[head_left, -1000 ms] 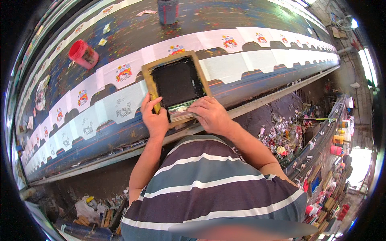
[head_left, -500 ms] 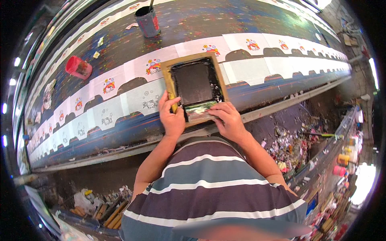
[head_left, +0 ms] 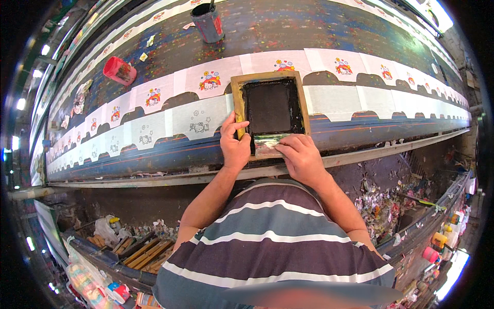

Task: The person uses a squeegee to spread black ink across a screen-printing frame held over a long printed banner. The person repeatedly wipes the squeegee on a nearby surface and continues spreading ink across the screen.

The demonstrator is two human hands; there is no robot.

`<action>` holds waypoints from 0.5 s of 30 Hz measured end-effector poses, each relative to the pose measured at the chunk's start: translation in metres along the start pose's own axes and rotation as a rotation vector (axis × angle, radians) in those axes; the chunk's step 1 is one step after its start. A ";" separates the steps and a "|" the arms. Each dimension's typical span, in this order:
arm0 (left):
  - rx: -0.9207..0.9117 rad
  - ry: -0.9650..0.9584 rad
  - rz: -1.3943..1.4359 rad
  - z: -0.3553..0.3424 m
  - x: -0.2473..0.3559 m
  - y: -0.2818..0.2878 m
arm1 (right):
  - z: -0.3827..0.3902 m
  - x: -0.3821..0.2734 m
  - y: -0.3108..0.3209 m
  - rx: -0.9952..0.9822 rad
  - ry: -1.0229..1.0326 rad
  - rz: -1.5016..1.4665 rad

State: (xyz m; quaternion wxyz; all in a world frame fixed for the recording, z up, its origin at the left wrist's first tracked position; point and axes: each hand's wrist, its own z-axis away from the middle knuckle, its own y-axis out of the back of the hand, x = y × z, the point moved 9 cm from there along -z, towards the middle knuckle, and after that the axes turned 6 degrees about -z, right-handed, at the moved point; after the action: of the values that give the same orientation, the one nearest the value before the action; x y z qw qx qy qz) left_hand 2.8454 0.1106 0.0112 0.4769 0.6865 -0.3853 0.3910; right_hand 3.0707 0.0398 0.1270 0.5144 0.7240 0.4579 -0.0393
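A wooden-framed printing screen [head_left: 302, 105] with black ink [head_left: 269, 106] lies over the near row of pale pieces [head_left: 332, 100] on the long table. My left hand [head_left: 235, 147] is closed on the screen's left rail, thumb near the inner corner. My right hand [head_left: 301, 154] pinches a flat, shiny, pale squeegee [head_left: 267, 143] along the screen's near end. To the left, several pale pieces [head_left: 197, 123] carry black outline prints. Behind them runs a row of pink pieces [head_left: 154, 100] with colourful cartoon prints.
A red cup [head_left: 120, 71] and a dark grey pot [head_left: 208, 26] stand on the paint-spotted table [head_left: 288, 28]. A metal rail [head_left: 360, 154] edges it. Below are scraps [head_left: 378, 206], wooden slats [head_left: 149, 255] and coloured containers [head_left: 438, 240] along a beam.
The view has turned, so the screen and both my hands now appear further right and squarer in the picture. Both hands keep their grips, with the squeegee still at the near end.
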 end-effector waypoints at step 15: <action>-0.045 0.026 0.065 -0.002 -0.017 -0.003 | -0.121 0.090 -0.018 -0.490 -0.070 -0.011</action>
State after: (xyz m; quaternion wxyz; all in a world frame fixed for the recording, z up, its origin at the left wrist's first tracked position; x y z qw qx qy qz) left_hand 2.8412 0.1158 -0.0047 0.4843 0.6575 -0.4098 0.4064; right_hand 3.0604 0.1910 0.1231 0.6900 0.5733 0.4397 0.0448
